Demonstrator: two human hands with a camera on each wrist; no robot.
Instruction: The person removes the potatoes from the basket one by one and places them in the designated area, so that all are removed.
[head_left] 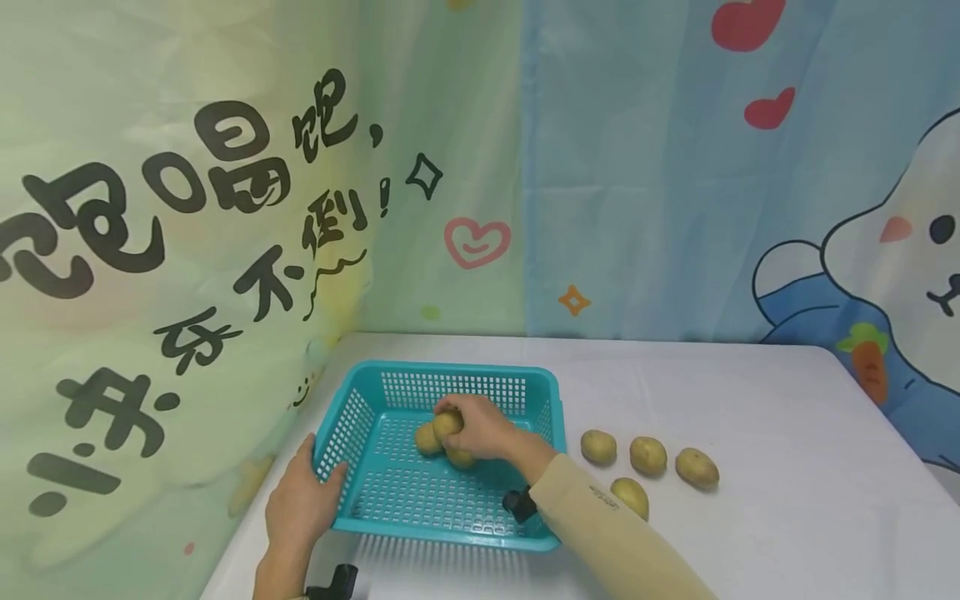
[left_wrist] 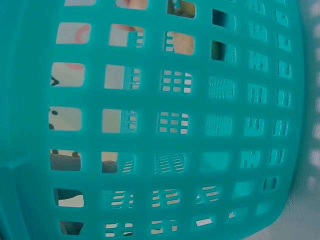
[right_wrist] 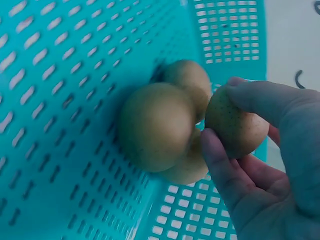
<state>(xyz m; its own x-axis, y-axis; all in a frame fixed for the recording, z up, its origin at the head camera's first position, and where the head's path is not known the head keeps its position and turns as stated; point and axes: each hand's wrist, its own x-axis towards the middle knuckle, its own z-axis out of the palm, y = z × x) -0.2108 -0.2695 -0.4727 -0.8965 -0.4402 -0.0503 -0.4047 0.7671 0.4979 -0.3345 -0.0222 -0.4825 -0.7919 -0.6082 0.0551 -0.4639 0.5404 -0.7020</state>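
Observation:
A turquoise plastic basket [head_left: 442, 540] with slotted walls stands on the white table. My left hand [head_left: 300, 500] grips its left rim, and the left wrist view shows only the basket wall [left_wrist: 195, 100] close up. Inside the basket, my right hand [head_left: 483, 427] pinches a potato [right_wrist: 232, 125] between thumb and fingers. Next to this held potato lie three others: a large-looking near potato [right_wrist: 157, 127], one behind it [right_wrist: 192, 80] and one lower down [right_wrist: 185, 167], partly covered. From the head view, two of these basket potatoes [head_left: 427, 439] show beside the held one.
Several loose potatoes [head_left: 648, 456] lie on the white table [head_left: 787, 517] to the right of the basket, one partly behind my right sleeve [head_left: 600, 521]. Printed curtains [head_left: 637, 208] hang behind the table and along its left side.

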